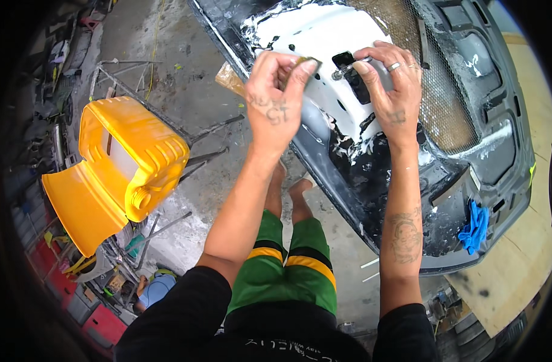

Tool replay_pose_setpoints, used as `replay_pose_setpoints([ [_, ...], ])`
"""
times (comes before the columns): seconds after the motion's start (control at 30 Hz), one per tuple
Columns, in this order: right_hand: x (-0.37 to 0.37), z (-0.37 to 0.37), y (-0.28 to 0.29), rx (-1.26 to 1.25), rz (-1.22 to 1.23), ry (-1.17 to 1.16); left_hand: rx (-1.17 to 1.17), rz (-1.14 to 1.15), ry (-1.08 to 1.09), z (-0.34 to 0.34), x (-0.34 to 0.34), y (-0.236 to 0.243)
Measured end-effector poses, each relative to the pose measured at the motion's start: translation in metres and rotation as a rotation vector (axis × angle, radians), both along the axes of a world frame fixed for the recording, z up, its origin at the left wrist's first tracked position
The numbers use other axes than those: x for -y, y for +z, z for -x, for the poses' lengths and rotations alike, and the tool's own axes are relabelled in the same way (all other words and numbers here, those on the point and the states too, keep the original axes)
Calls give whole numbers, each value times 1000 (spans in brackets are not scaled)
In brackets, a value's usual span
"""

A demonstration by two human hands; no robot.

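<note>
Over the panel (288, 33), the left grip (273, 99) pinches a pad (317, 62), probably light and bendy, best held by its edge, while the right grip (393, 87) pinches a shiny, likely stiff piece (338, 75).

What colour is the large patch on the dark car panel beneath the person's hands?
The patch is white, best seen in the head view.

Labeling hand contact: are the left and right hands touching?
Apart. The head view shows a clear gap between the left hand and right hand, with the white-coated panel visible through it.
</note>
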State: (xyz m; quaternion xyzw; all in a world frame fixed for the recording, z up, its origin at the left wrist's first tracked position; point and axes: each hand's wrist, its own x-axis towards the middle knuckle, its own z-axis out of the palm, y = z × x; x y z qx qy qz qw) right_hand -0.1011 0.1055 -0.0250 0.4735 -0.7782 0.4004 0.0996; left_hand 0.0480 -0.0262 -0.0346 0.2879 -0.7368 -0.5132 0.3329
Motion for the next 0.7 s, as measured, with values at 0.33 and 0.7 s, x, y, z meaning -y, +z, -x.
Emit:
replay_pose_setpoints([
  [0.33,2,1,6,54,8,8,-37,360,24,20,-1,8],
  [0.7,3,-1,3,74,6,20,-5,349,90,16,-21,12],
])
